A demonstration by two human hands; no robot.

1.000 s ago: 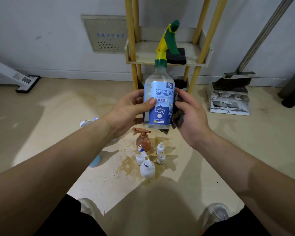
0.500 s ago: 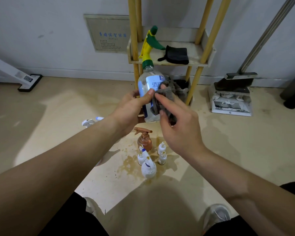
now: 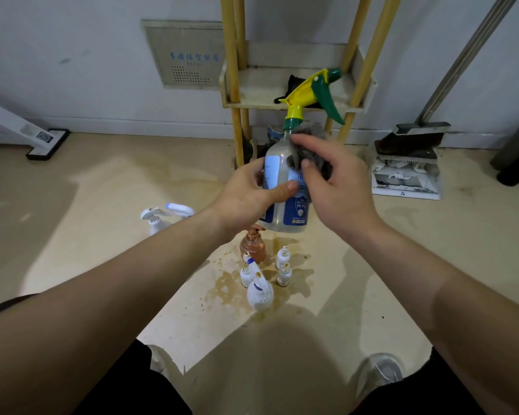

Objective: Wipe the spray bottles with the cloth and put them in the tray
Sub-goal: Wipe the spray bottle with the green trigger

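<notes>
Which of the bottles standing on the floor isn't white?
The amber spray bottle, directly below the clear bottle being wiped. The cluster of small bottles nearer the person and the trigger bottle off to the left are all white.

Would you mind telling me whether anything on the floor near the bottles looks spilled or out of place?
Yes: a brownish, patchy stain spreads over the floor around the cluster of small white bottles and the amber bottle, looking like spilled or dried liquid. I cannot tell whether it is wet. Nothing else stands out.
</notes>
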